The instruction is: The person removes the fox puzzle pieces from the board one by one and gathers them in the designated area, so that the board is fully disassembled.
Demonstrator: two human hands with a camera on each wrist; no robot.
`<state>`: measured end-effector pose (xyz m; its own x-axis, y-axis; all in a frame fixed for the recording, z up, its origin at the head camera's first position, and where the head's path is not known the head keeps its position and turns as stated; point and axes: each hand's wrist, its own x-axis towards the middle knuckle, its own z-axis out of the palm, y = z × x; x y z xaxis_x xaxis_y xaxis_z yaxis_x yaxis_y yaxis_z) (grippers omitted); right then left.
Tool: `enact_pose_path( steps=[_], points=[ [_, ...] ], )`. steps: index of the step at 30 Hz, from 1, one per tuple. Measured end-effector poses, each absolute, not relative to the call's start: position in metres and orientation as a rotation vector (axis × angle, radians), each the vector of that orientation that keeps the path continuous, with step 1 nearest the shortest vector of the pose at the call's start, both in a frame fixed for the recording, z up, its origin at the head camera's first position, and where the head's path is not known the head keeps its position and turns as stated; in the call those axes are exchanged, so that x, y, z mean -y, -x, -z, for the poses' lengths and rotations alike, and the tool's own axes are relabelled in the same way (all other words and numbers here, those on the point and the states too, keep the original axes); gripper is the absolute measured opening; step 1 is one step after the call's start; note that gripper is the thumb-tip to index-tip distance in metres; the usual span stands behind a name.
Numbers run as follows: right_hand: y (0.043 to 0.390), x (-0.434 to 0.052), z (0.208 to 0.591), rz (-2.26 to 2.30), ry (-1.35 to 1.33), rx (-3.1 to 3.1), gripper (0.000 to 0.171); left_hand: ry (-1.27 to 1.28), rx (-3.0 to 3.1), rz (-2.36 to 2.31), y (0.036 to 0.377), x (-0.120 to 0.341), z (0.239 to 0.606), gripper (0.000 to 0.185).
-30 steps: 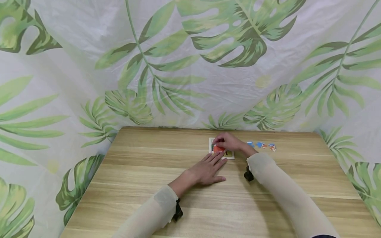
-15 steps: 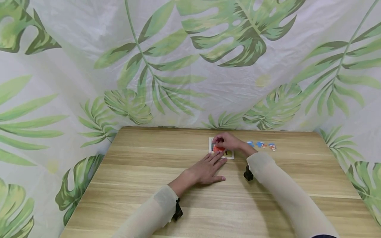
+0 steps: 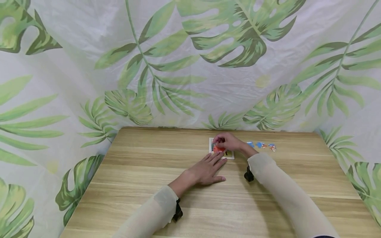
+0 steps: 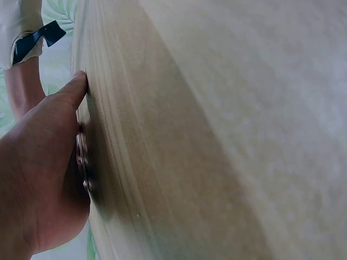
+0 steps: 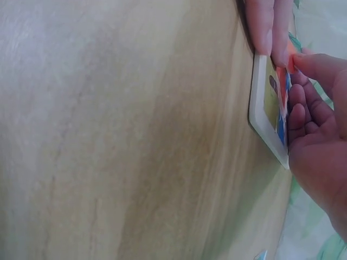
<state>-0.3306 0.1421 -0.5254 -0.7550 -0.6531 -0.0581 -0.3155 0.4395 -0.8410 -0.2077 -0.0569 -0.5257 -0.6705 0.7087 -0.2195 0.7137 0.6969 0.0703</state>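
Observation:
A small puzzle board [image 3: 210,141] with a white rim [image 5: 258,97] lies flat towards the back of the table, partly covered by both hands. Fingers of my left hand [image 3: 205,170] stretch straight onto its near edge, while the palm and thumb [image 4: 73,89] rest low at the tabletop. Over the board, my right hand [image 3: 229,141] pinches an orange-red puzzle piece [image 5: 292,60] with the thumb and fingers; its other fingers curl inward. The right wrist view shows the piece raised at the board's surface, among red, blue and olive printed parts. Its far side is hidden by the hand.
Right of the board, several loose puzzle pieces [image 3: 261,145], blue, orange and white, lie in a row, one partly behind the right wrist. The wooden table [image 3: 148,158] ends at the back against a leaf-print cloth [image 3: 190,82].

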Motion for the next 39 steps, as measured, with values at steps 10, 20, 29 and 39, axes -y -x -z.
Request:
enact_pose_path(
  steps=[10,20,29,39],
  points=[
    [0.328,-0.141,0.522,1.261,0.740,-2.328,0.017,-1.143,-2.682,0.014,0.208,0.058,0.527,0.082],
    [0.328,-0.141,0.522,1.303,0.674,-2.313,0.016,-1.137,-2.683,-0.003,0.207,0.057,0.527,0.081],
    [0.330,-0.149,0.517,1.390,0.600,-2.290,0.019,-1.142,-2.684,-0.009,0.207,0.057,0.528,0.081],
    [0.329,-0.160,0.510,1.413,0.571,-2.308,0.022,-1.144,-2.666,-0.050,0.210,0.058,0.531,0.082]
  ],
)
